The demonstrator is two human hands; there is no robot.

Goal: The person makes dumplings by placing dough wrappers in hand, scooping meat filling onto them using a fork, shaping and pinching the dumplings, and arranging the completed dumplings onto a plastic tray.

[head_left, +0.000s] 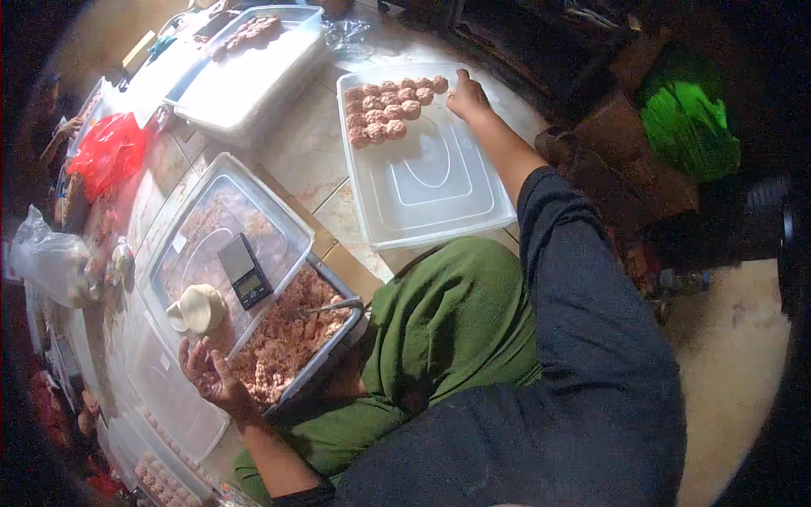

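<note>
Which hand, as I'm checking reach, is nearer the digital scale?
Left. The left hand is apart from the digital scale, below it in view; the right hand is farther away, at the translucent container's upper-right corner.

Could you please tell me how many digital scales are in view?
1: the digital scale lies on the translucent lid, beside the pale round discs and near the left hand. Others may be hidden.

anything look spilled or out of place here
No spill or damage that I can make out. Slightly odd: by the left hand, a clear lid lies only partway over the tub, leaving brown mixture exposed, with a digital scale resting on the lid.
</note>
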